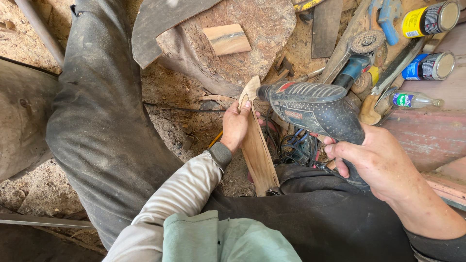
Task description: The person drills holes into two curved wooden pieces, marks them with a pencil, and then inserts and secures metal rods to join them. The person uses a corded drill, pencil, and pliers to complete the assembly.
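Two hands, one power drill, one long strip of wood in work; two tin cans, one small plastic bottle, one chopping stump, one small wood block on it

Left hand [236, 125], centre of frame, fingers wrapped tight round the upper part of the thin wooden strip [256, 148], thumb lying up along its edge. Strip running from a pointed tip near the stump down to the dark-trousered lap at lower centre, tilted slightly to the right

Right hand [376, 162], right of centre, clenched fully round the handle of the dark, dusty electric drill [315, 109]; drill body stretched leftward, nose just beside the top of the strip, right above the left thumb; contact between bit and wood too small to tell

Upper centre: round wooden stump [242, 48] with a pale rectangular wood block [227, 40] lying flat on top, and a curved dark metal blade [155, 24] leaning over its left edge. Upper right: yellow-and-black can [429, 19], blue can [429, 66] below it, clear bottle [412, 100] lying on its side, an angle grinder [357, 58] with wire wheel, all well apart from the hands. Tangle of blue cable [296, 145] between strip and drill, partly hidden beneath the drill body. Sawdust and chips over the ground at left
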Motion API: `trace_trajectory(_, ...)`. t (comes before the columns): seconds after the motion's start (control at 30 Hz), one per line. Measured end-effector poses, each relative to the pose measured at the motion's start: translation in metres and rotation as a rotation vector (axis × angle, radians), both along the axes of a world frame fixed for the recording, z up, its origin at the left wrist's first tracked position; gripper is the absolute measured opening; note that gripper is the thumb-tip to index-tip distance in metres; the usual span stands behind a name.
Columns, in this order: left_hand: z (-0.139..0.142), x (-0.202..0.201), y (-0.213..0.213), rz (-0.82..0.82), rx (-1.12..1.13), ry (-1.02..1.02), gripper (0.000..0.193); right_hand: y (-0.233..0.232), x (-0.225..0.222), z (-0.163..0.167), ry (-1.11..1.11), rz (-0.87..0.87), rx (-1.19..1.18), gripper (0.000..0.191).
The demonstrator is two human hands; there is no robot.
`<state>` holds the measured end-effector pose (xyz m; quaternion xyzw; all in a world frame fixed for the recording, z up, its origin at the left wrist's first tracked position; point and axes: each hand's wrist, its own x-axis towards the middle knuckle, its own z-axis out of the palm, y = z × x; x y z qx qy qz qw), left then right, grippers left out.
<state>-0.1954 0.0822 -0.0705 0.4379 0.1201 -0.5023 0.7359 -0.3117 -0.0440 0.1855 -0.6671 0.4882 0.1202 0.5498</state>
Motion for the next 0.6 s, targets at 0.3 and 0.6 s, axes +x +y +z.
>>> trace_trajectory(0.3, 0.0006, -0.0001, 0.0002, 0.009, -0.006, 0.008, 0.024, 0.0008, 0.0014, -0.0004, 0.008, 0.002, -0.011, 0.017)
trace_trajectory(0.6, 0.0014, -0.0017, 0.0008, 0.013, 0.002, 0.008, 0.024, -0.0014, 0.0043, 0.0013, 0.023, -0.009, -0.041, 0.017)
